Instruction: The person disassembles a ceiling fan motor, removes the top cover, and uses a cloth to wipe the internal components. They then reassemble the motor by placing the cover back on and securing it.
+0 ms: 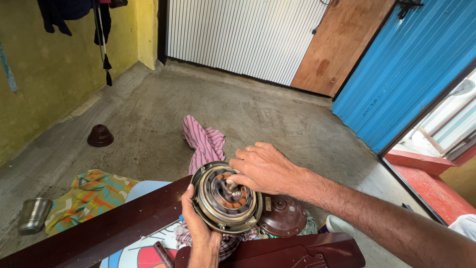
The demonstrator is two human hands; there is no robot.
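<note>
**Fan motor held over blades**

Dark maroon fan blades [277, 250] nearest, low in frame. Left hand [198, 223] gripping round fan motor [225, 198] by its rim, tilted toward the camera. Right hand [263, 168] fingertips pinched on centre shaft [231, 185]. Maroon cover [283, 216] just beside. Striped cloth [204, 144] behind, on concrete floor [148, 114].

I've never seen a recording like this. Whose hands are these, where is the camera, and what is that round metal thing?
The single picture comes from a camera worn on a person's head, looking down at their own bare hands. The left hand grips the rim of a round fan motor with copper windings inside. The right hand pinches its centre shaft from above. Beside it sits a brown motor cover, with dark brown fan blades below. On the concrete floor lie a striped cloth, a brown cap and a steel cup.
</note>
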